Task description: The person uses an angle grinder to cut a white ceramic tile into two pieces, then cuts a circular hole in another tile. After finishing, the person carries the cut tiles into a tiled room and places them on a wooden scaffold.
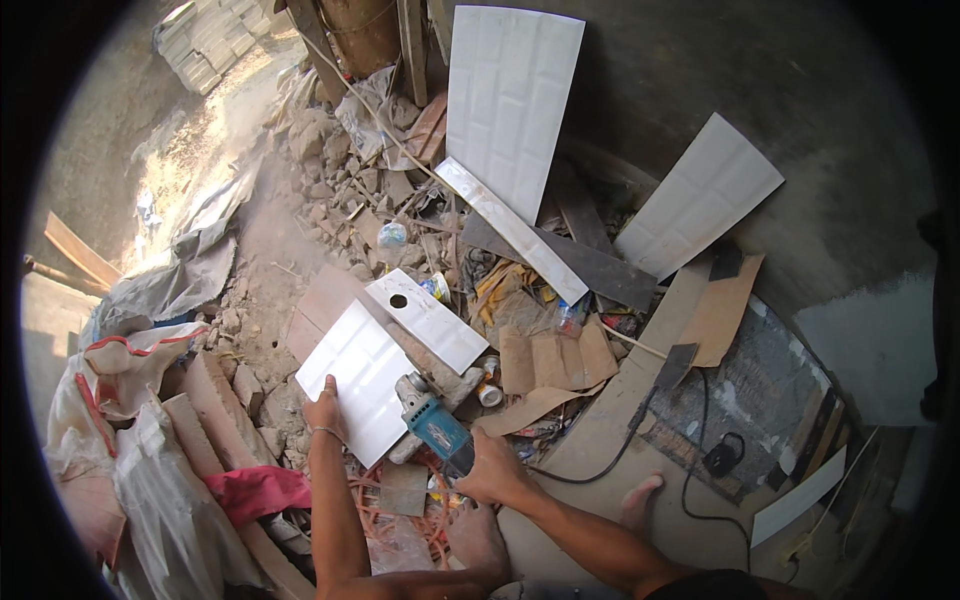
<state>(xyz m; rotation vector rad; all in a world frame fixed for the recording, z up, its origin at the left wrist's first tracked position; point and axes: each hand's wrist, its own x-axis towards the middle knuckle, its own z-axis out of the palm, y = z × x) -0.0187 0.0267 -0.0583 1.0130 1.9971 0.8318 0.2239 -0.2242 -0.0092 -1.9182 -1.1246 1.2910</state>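
My left hand (324, 412) grips the left edge of a glossy white tile (358, 385) with a brick-like relief. Its thumb lies on top, and the other fingers are hidden below. In my right hand (492, 468) is a teal angle grinder (438, 430), its grey head at the tile's right edge. I cannot make out its disc or whether it touches the tile. Just beyond lies a white tile piece with a round hole (440, 325). A pinkish tile (318, 298) lies partly under the held tile.
Rubble (325, 150) and scraps cover the ground ahead. Tall white tiles (510, 110) lean on the wall, with a narrow tile strip (515, 228) nearby. The black cord (590, 478) runs right past my bare foot (640, 500). Plastic sacks (165, 460) and a red cloth (258, 494) lie left.
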